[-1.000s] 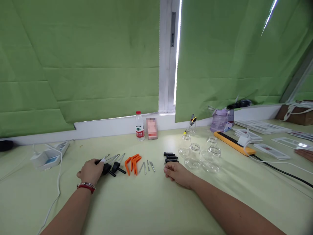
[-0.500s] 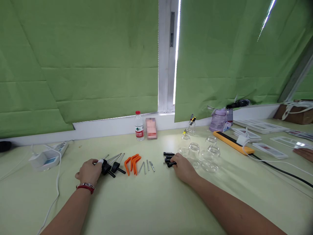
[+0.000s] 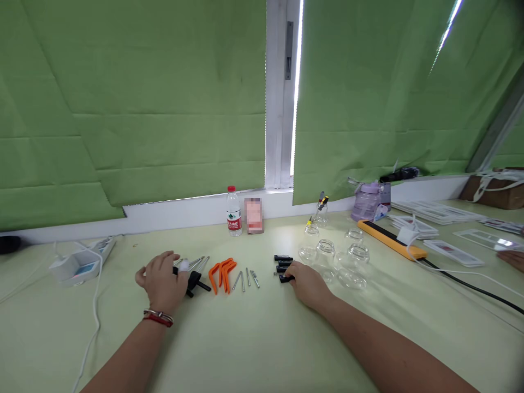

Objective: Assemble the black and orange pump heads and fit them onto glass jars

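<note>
My left hand [image 3: 164,281] is over the left end of a group of black handle-like parts [image 3: 194,281] with thin metal rods [image 3: 198,263]. Its thumb and fingers close around a black part with a white cap [image 3: 185,265], mostly hidden by the hand. My right hand [image 3: 309,284] has its fingertips closed on the nearest of several small black cylinders with springs [image 3: 282,263]. Between the hands lie several bent orange pieces [image 3: 223,273] and several short metal pins [image 3: 248,278]. Clear glass jars [image 3: 325,256] stand just beyond my right hand.
A water bottle [image 3: 234,213] and a pink box [image 3: 254,215] stand by the wall. Screwdrivers [image 3: 322,201] rest in a jar behind. A purple jug [image 3: 365,203], an orange-black power strip [image 3: 391,239] and another person's hand [image 3: 511,259] are at right. A white power strip [image 3: 84,262] lies left.
My left hand has moved to the right and slightly up, and the white cap has shifted right with it. My right hand stays at the black cylinders, almost unmoved.
</note>
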The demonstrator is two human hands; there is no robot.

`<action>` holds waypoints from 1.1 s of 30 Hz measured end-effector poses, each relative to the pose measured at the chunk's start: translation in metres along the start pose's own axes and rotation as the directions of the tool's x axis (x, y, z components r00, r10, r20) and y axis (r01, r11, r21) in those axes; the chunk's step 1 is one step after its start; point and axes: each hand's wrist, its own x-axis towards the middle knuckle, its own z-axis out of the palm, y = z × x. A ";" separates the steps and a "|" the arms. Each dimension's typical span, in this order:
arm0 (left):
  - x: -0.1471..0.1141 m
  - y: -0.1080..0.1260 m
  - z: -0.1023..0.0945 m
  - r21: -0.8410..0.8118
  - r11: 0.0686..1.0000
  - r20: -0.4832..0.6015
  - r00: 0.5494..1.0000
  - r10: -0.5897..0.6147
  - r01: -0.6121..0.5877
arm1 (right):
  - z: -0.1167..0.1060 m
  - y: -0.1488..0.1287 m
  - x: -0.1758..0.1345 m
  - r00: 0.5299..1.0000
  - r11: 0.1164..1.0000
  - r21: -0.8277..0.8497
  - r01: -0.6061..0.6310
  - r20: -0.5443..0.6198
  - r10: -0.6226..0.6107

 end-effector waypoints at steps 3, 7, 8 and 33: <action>-0.015 0.025 -0.007 -0.080 0.977 0.057 0.978 0.202 -0.198 | -0.001 -0.003 -0.002 1.000 1.000 0.015 0.012 0.011 -0.012; -0.038 0.057 -0.017 -0.266 0.832 0.105 0.844 0.526 -0.486 | 0.000 -0.007 -0.004 0.999 0.999 0.038 0.023 0.047 -0.025; -0.043 0.064 -0.019 -0.315 0.780 0.117 0.794 0.597 -0.540 | 0.000 -0.009 -0.005 0.997 0.998 0.047 0.032 0.062 -0.035; -0.075 0.100 -0.030 -0.730 0.674 0.502 0.578 0.644 -0.116 | 0.015 -0.045 -0.023 0.947 0.768 0.640 0.033 0.226 -0.229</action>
